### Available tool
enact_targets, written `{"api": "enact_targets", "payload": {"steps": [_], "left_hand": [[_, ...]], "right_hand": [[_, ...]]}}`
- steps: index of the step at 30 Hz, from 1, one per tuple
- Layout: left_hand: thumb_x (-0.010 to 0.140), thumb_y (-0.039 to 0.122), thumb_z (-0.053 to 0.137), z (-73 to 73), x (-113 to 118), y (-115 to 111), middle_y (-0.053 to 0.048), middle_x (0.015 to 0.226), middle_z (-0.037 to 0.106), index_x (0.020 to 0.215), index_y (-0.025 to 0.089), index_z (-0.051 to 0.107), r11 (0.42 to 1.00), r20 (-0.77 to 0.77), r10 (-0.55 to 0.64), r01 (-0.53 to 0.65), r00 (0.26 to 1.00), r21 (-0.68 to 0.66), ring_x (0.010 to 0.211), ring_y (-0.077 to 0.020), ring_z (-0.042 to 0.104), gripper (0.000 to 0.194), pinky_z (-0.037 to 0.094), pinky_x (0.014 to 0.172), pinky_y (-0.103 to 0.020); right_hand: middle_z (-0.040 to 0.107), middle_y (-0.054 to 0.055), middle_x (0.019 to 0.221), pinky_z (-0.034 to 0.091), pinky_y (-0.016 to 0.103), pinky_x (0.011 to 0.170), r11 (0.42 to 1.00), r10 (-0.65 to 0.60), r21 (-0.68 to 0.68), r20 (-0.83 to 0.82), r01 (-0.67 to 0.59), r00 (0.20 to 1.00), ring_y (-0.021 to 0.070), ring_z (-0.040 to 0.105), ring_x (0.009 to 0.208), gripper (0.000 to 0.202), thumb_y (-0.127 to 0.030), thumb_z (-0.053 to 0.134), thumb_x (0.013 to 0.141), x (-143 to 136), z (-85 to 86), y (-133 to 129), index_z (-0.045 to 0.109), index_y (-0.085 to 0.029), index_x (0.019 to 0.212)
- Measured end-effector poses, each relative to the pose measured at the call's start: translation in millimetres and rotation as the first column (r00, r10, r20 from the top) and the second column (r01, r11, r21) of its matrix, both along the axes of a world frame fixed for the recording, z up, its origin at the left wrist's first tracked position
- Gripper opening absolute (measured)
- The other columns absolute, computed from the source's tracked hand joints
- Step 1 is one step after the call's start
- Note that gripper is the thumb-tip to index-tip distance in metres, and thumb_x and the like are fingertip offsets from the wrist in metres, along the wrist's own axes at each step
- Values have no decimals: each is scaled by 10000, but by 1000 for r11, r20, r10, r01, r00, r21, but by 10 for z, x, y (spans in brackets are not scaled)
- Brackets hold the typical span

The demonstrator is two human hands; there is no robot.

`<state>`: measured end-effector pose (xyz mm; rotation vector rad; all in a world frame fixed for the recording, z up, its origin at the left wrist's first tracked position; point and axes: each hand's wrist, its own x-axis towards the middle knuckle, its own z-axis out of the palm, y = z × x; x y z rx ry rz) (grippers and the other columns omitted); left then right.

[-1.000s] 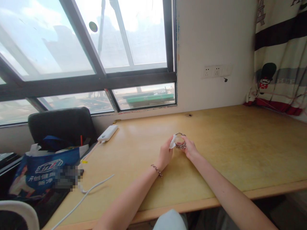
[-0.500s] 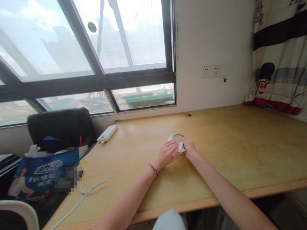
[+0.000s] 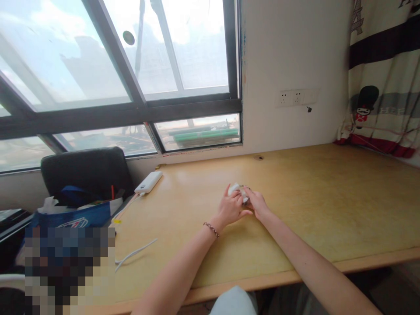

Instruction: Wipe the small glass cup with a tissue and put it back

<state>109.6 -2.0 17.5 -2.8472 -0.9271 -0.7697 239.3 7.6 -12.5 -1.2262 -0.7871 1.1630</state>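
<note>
Here, both hands meet over the middle of the wooden desk [image 3: 328, 205]. The left hand [image 3: 229, 208], with a beaded bracelet [image 3: 211, 229] at its wrist, has its fingers curled around a wad of white tissue [image 3: 235, 189], pressing it against a small object held just above the desk surface. The right hand [image 3: 257, 204] pinches that object [image 3: 246, 200] from the other side; only a dark sliver of it shows between the fingers, too little to identify. The two hands touch at the fingertips. To the left, near the window [image 3: 131, 65], a white power bank [image 3: 148, 182] lies on the desk, and a white cable [image 3: 134, 253] trails toward the near edge. A black chair [image 3: 85, 173] stands at the desk's left end, and a wall socket [image 3: 292, 97] sits above the desk.
</note>
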Motion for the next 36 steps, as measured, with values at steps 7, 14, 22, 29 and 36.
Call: {"api": "enact_targets", "payload": {"steps": [7, 14, 22, 29, 36], "left_hand": [[842, 365, 342, 52, 41, -117, -60, 1082, 575, 1015, 204, 535, 987, 94, -38, 52, 995, -150, 1102, -184, 445, 305, 156, 1028, -401], [845, 356, 335, 90, -7, -31, -17, 678, 627, 695, 210, 593, 988, 55, -18, 27, 998, -151, 693, -157, 571, 333, 193, 1012, -392], [806, 484, 369, 52, 80, -96, -132, 805, 634, 873, 120, 599, 984, -92, 157, -149, 983, 93, 827, -235, 578, 436, 197, 991, -443], [813, 459, 383, 72, 26, -133, -85, 1182, 519, 1125, 211, 473, 998, 36, 18, -16, 999, -59, 1145, -214, 412, 409, -20, 1031, -478], [852, 405, 319, 187, -6, -154, -33, 884, 642, 868, 208, 587, 993, 24, -15, 18, 1000, -118, 848, -158, 574, 332, 78, 1036, -431]], "right_hand": [[666, 58, 719, 433, 218, 491, 992, 122, 30, -88, -119, 989, 160, 597, 626, 402, -525, 515, 691, -39, 43, -38, 624, -143, 748], [630, 40, 597, 412, 219, 452, 996, 87, -8, -141, -89, 986, 140, 554, 510, 399, -523, 535, 668, -47, 81, -33, 609, -130, 680], [641, 38, 620, 424, 230, 471, 996, 81, 40, -176, -75, 981, 145, 567, 515, 375, -496, 548, 666, -38, 58, 2, 627, -131, 697], [640, 16, 629, 385, 217, 435, 997, 50, 59, -55, -47, 997, 130, 544, 503, 376, -519, 537, 664, 8, 32, -13, 622, -156, 719], [645, 37, 618, 399, 237, 468, 997, 61, 55, -86, -57, 994, 154, 564, 529, 417, -549, 519, 663, -18, 90, -41, 628, -147, 682]]}}
